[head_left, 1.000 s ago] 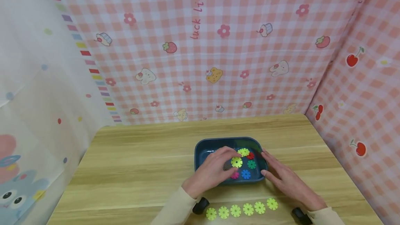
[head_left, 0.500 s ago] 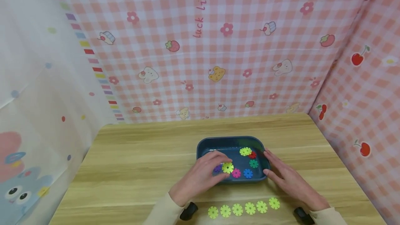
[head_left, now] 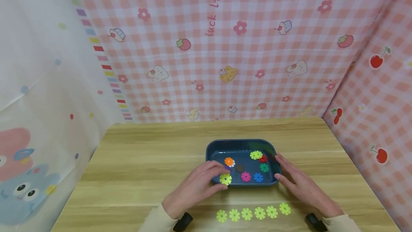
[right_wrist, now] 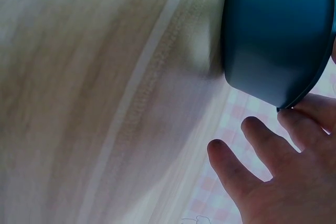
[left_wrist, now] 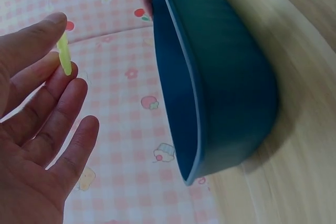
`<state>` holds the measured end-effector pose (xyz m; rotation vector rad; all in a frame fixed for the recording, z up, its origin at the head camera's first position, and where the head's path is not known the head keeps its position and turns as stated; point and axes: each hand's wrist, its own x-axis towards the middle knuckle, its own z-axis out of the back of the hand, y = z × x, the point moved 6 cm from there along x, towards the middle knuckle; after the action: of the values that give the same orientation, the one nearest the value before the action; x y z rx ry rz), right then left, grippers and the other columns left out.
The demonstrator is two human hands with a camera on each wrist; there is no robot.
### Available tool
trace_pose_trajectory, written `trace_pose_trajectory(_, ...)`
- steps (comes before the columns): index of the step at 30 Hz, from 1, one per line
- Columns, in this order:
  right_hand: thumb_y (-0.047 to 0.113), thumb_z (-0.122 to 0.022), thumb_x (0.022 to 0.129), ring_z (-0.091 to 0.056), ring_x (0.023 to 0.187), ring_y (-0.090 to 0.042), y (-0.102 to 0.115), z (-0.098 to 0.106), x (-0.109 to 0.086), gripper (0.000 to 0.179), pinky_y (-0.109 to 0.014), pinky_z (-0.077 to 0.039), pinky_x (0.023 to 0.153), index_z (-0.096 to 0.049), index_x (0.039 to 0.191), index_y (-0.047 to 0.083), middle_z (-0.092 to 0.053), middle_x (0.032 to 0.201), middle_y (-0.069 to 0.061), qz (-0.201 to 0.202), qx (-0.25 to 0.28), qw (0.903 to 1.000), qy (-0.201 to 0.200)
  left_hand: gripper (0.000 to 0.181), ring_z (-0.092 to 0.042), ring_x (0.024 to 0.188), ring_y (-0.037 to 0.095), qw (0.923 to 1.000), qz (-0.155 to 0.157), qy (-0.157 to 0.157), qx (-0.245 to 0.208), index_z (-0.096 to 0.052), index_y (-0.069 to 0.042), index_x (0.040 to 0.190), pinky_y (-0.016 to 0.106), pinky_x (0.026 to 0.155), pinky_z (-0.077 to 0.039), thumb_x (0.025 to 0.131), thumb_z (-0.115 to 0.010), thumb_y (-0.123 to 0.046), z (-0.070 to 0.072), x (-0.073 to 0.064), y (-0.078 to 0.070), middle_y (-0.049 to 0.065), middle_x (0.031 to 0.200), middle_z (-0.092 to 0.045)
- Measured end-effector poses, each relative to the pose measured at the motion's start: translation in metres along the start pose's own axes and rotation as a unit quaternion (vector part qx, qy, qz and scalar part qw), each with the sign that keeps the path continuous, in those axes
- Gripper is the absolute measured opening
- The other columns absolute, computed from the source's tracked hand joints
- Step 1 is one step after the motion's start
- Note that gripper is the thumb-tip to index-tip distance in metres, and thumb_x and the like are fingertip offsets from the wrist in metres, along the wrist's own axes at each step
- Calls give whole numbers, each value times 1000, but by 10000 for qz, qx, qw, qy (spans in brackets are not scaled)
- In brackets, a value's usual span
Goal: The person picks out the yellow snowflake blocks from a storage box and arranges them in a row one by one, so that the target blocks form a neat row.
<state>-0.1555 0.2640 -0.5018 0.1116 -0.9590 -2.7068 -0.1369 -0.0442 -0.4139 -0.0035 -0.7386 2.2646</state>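
Observation:
Between thumb and finger my left hand [head_left: 194, 187] pinches a yellow-green snowflake disc [head_left: 225, 179] near the left front corner of a dark blue tray [head_left: 238, 146]. In the left wrist view this disc [left_wrist: 64, 56] appears edge-on, beside the tray's outer wall [left_wrist: 236, 93]. My right hand [head_left: 300, 187] touches the tray's right end, fingers fairly straight. Inside lie orange [head_left: 229, 161], brown [head_left: 239, 168], pink [head_left: 246, 177], blue [head_left: 258, 177], green [head_left: 264, 167] and red [head_left: 263, 159] discs, plus overlapping yellow-green discs [head_left: 256, 155]. A white and a purple disc are partly hidden.
A row of several yellow-green discs [head_left: 246, 214] lies on the wooden table [head_left: 154, 160] in front of the tray. Checked pink cloth [head_left: 193, 60] hangs behind and at the right; a white patterned cloth [head_left: 42, 63] hangs at the left.
My left hand has moved left and toward me, carrying the yellow-green disc from over the tray's middle to its left front corner. The right hand stays at the tray's right end.

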Motion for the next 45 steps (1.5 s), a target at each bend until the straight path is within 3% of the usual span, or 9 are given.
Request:
trace_pose_trajectory(7,40,-54,108,-30,149,-51,0,1,-1,68,-71,-30,112,-30,164,11,-25,168,-21,-51,19,10000,46,34,-64,112,12,9993,-100,101,339,-74,-13,122,29,98,-54,94,-77,-32,1,-12,3,-2,121,-70)
trace_pose_trajectory(20,37,-55,108,-30,149,-51,0,3,-1,67,-71,-30,113,-30,164,10,-26,168,-21,-9,47,10000,-30,31,-63,115,12,9978,4,508,431,-74,-13,123,32,101,-53,94,-79,-24,-4,-33,12,-3,123,-69)
trace_pose_trajectory(26,38,-56,108,-30,149,-51,0,2,0,67,-71,-30,113,-30,164,10,-26,168,-21,-2,32,10000,-31,33,-63,116,11,9976,-2,608,343,-73,-13,125,30,101,-53,94,-79,-21,-8,-43,17,-3,125,-69)
trace_pose_trajectory(38,36,-55,109,-30,148,-51,2,-1,-2,67,-72,-30,111,-30,164,9,-26,168,-22,52,88,9999,8,33,-63,113,5,9930,138,1165,119,-72,-14,127,27,98,-54,95,-77,-19,-18,-62,30,-6,125,-68)
trace_pose_trajectory(45,35,-55,109,-32,148,-51,3,-2,-1,66,-72,-31,111,-31,164,8,-27,167,-22,127,52,9999,-42,31,-60,109,0,9848,405,1669,-255,-71,-19,128,26,98,-54,98,-75,-21,-32,-68,37,-14,126,-66)
